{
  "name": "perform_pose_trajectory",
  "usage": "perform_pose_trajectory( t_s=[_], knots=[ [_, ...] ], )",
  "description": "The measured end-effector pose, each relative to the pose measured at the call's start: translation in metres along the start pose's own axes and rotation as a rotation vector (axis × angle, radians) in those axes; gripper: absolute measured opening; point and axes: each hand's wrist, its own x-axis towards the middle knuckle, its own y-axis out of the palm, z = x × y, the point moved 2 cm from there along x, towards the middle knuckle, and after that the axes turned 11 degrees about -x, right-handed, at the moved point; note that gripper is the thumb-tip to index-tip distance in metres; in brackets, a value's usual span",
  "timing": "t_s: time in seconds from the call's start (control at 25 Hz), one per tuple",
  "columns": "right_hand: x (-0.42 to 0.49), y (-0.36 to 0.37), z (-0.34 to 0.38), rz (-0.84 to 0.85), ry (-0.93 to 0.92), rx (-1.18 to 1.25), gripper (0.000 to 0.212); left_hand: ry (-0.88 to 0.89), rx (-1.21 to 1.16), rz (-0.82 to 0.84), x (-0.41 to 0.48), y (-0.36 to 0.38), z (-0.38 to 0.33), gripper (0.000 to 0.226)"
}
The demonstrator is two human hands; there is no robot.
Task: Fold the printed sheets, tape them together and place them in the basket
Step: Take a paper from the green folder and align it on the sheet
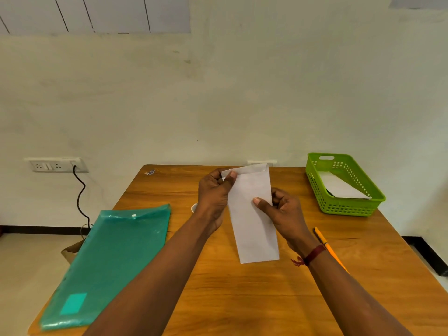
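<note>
A long, narrow folded white sheet (252, 214) is held up over the middle of the wooden table (242, 299). My left hand (213, 197) pinches its top left corner, thumb on the front, where a strip along the top edge is bent over. Lower down, my right hand (283, 212) grips the right edge, thumb pressed on the front face. A green plastic basket (344, 204) stands at the table's far right, with a white folded sheet (341, 187) lying inside. A small white round object (194, 207), possibly a tape roll, peeks out behind my left wrist.
A teal plastic document folder (106, 263) lies along the table's left side. A yellow pencil (327, 248) rests near my right wrist. The wall behind holds a socket panel (57, 164) with a black cable hanging down. A brown paper bag (72, 251) sits on the floor at left.
</note>
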Motion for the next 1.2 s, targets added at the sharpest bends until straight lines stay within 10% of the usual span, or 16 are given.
perform_pose_trajectory(
  t_s=[0.16,0.44,0.6,1.2],
  knots=[
    [-0.007,-0.01,-0.011,-0.016,0.01,-0.172,0.014,-0.07,-0.21,0.121,0.001,-0.008,-0.007,0.01],
    [-0.01,-0.022,-0.015,-0.147,-0.311,-0.74,0.026,-0.014,0.413,0.107,0.007,-0.05,-0.004,0.011],
    [-0.028,-0.006,-0.028,-0.094,-0.471,-0.901,0.039,-0.248,0.244,-0.013,0.0,-0.07,0.011,0.022],
    [-0.06,0.043,-0.108,0.376,-0.131,-1.281,0.061,-0.251,0.723,-0.343,-0.006,-0.143,0.069,0.014]
  ],
)
